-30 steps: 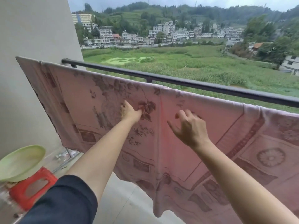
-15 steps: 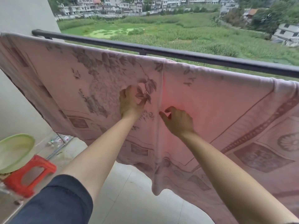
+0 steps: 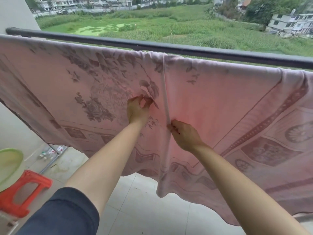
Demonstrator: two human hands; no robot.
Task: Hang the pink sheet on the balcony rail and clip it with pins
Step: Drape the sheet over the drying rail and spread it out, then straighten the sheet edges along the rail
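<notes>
The pink sheet (image 3: 220,102), printed with dark flowers and a patterned border, hangs spread along a line just inside the dark balcony rail (image 3: 203,52). A vertical fold runs down its middle. My left hand (image 3: 138,110) pinches the cloth just left of that fold. My right hand (image 3: 183,134) pinches the fold itself, lower down. No pins are in view.
A red plastic stool (image 3: 23,192) stands on the tiled floor at the lower left with a pale green basin (image 3: 8,165) on it. A white wall (image 3: 10,12) closes the left side. Beyond the rail lie green fields and buildings.
The view has tilted down. Both hands have moved lower on the sheet and closed from resting on the cloth to pinching it, and the middle fold now stands out more sharply.
</notes>
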